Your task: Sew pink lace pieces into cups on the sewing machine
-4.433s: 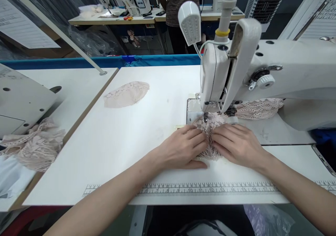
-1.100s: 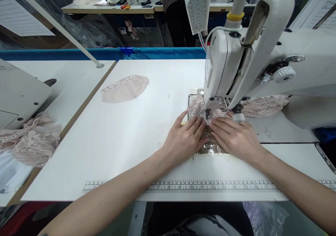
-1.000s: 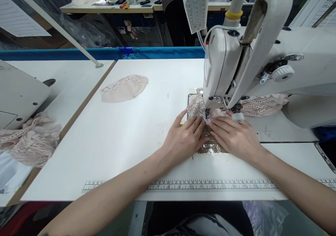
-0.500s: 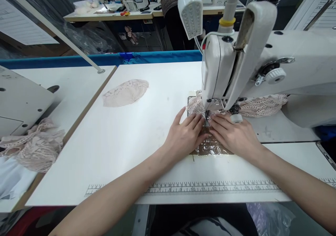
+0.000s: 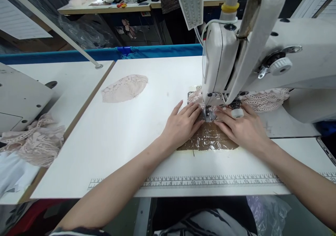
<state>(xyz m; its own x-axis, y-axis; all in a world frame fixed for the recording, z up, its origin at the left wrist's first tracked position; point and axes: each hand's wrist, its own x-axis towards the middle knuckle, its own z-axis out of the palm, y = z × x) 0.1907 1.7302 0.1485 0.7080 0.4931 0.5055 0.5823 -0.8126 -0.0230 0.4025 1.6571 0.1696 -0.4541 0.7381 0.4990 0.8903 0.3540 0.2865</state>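
A white sewing machine [image 5: 220, 61] stands over pale pink lace fabric [image 5: 267, 100], which lies at its needle area and runs out to the right behind the head. My left hand [image 5: 181, 124] rests flat with fingers spread, its fingertips on the lace left of the presser foot [image 5: 207, 113]. On the right of the foot, my right hand [image 5: 240, 127] lies with its fingers spread, fingertips at the fabric edge. Brown taped sheet [image 5: 210, 138] covers the table between the hands. The fabric right under the foot is mostly hidden.
A flat lace piece [image 5: 125, 88] lies on the white table [image 5: 118, 141]. More lace [image 5: 43, 143] is bunched at the left by another machine [image 5: 23, 99]. A printed ruler [image 5: 199, 182] runs along the front edge. A person [image 5: 174, 12] stands behind.
The view has shifted slightly. My hands have moved a little apart, the left one leftward and the right one rightward, showing more of the foot and brown sheet.
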